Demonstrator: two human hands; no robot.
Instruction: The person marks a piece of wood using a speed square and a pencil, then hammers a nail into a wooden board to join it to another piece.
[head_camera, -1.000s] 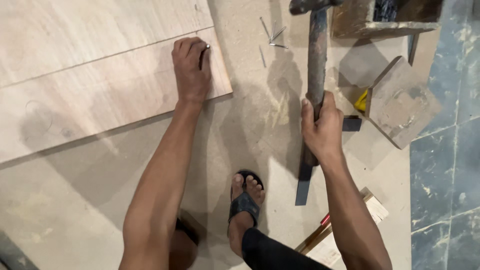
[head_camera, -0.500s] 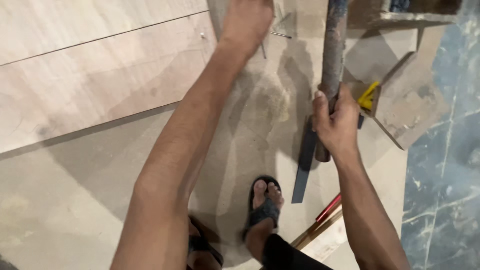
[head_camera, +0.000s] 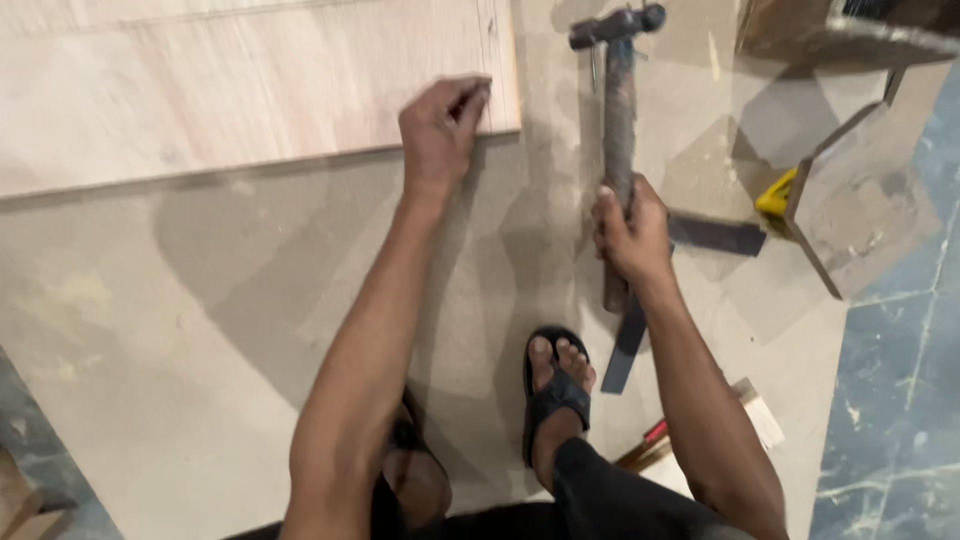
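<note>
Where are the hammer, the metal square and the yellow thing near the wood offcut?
hammer (head_camera: 619, 110), head view, on the handle above the right hand.
metal square (head_camera: 720, 235), head view, on the short blade.
yellow thing (head_camera: 777, 195), head view, on its visible body.

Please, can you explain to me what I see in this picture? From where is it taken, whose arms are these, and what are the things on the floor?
The picture comes from a camera worn on a person's head, looking down, so the two bare arms are that person's own. No machine is here. The left hand is closed at the corner of a pale plywood sheet, with its fingers pinched together; what they pinch is too small to tell. The right hand grips the handle of a hammer, whose head points away from the person. Under that hand lies a dark metal square. To the right are board offcuts and something yellow. Below, one foot in a black sandal stands on the larger board covering the floor.
</note>
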